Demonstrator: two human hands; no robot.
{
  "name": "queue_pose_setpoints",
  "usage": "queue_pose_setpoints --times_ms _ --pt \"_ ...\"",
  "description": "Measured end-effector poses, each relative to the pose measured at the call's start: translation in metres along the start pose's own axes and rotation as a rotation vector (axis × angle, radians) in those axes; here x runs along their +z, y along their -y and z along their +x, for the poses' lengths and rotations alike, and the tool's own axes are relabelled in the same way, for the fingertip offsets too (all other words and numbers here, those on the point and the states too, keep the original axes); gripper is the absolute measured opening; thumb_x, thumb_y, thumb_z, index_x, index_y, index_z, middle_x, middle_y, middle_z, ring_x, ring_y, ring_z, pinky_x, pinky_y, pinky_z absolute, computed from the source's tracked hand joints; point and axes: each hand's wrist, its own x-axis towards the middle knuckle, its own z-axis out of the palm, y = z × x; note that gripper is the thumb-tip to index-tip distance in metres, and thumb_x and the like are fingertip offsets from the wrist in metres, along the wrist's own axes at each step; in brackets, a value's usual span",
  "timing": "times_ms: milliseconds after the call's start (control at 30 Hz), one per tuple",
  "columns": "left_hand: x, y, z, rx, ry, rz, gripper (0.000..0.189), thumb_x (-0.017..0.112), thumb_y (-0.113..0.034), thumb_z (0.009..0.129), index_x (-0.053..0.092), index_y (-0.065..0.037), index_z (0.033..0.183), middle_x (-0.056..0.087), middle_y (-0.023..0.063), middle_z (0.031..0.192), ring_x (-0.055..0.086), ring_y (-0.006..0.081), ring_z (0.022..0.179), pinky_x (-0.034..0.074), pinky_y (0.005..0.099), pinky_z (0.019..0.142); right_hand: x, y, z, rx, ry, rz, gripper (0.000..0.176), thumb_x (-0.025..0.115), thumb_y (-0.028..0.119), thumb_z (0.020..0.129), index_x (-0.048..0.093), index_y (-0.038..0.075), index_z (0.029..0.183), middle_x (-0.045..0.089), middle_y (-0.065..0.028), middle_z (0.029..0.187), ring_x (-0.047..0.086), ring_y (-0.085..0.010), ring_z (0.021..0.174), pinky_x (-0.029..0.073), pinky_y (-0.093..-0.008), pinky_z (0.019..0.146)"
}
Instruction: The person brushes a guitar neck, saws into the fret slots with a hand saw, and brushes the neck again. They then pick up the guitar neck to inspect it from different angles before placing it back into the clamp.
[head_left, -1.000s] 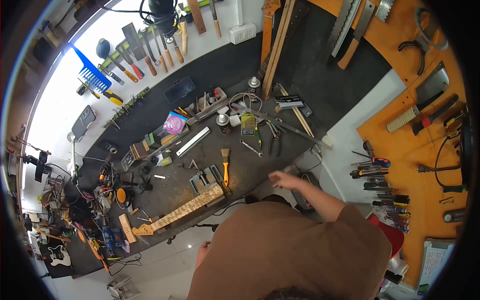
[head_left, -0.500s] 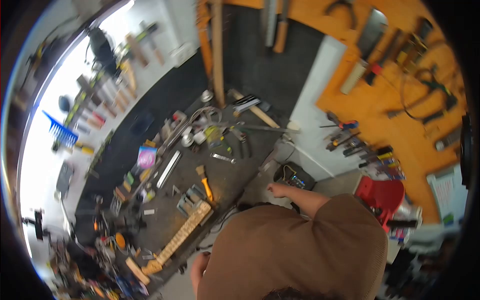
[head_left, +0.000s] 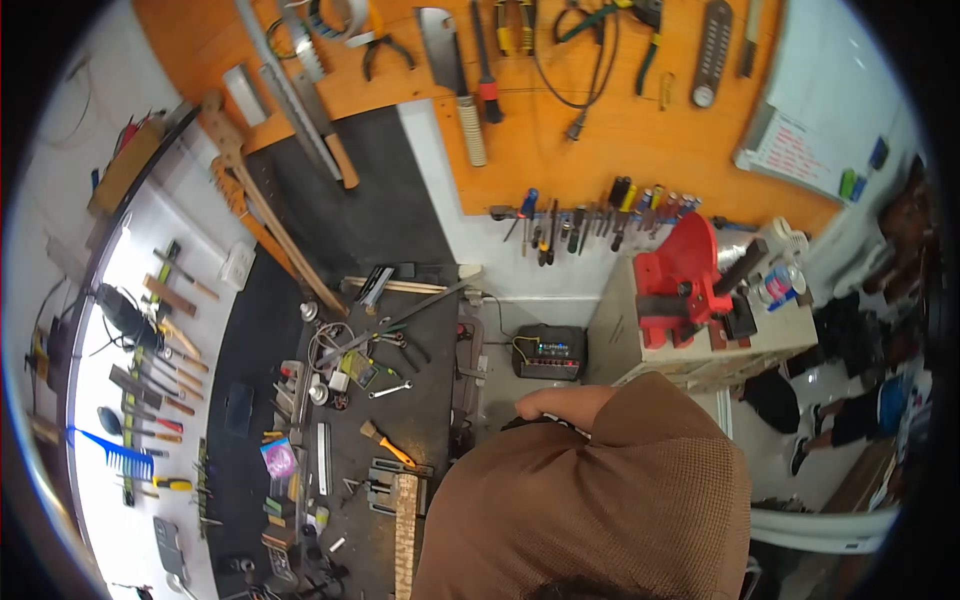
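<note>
A brown-sleeved arm reaches out from the body, with my right hand point(head_left: 531, 403) at its end, small and partly hidden by the arm. Its fingers are too unclear to read, and nothing held can be made out. Just beyond it on the floor sits a black charger-like device point(head_left: 550, 352) with lit indicators. My left hand is out of view. Left of the body, a long pale textured wooden piece point(head_left: 405, 535) lies over a grey metal vise point(head_left: 384, 487). An orange-handled brush point(head_left: 386, 442) rests on the dark workbench point(head_left: 425, 420) beside the vise.
An orange tool board point(head_left: 620, 150) carries a cleaver point(head_left: 445, 60), pliers and screwdrivers. A red machine point(head_left: 684, 290) stands on a pale cabinet point(head_left: 610, 335). At the far right, another person point(head_left: 850, 418) is partly visible. A wrench point(head_left: 390, 389) lies among bench tools.
The view has swung to the right, bringing in more of the tool board, the red machine and another person. My left hand has gone out of view; my right arm remains extended.
</note>
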Motion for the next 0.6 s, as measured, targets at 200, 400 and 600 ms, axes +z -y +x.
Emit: queue_pose_setpoints --times_ms 200,400,600 --pt "0.001 0.004 0.000 0.041 0.040 -0.101 0.029 0.076 -0.028 0.105 0.070 -0.002 0.116 0.068 0.0111 0.112 0.067 0.0321 0.098 0.054 0.0426 0.089 0.024 0.007 -0.095 0.240 0.089 0.044 0.042 0.076 0.028 0.094 0.082 -0.004 0.121 0.081 -0.0234 0.116 0.076 -0.0389 0.102 0.058 -0.0538 0.090" --pt "0.003 -0.009 -0.008 0.043 0.060 -0.141 0.032 0.075 -0.030 0.106 0.068 -0.004 0.123 0.065 0.0121 0.120 0.066 0.0341 0.105 0.053 0.0458 0.092 0.060 -0.035 -0.073 0.339 -0.012 0.067 0.039 0.074 0.027 0.096 0.083 -0.002 0.120 0.082 -0.0214 0.116 0.077 -0.0376 0.090 0.060 -0.0531 0.081" --pt "0.009 -0.024 -0.018 0.017 0.054 -0.174 0.035 0.075 -0.031 0.107 0.066 -0.005 0.129 0.062 0.0130 0.128 0.064 0.0361 0.111 0.052 0.0491 0.096 0.019 0.003 -0.086 0.290 0.022 0.032 0.038 0.071 0.022 0.096 0.082 -0.005 0.120 0.081 -0.0230 0.112 0.077 -0.0354 0.093 0.061 -0.0505 0.079"
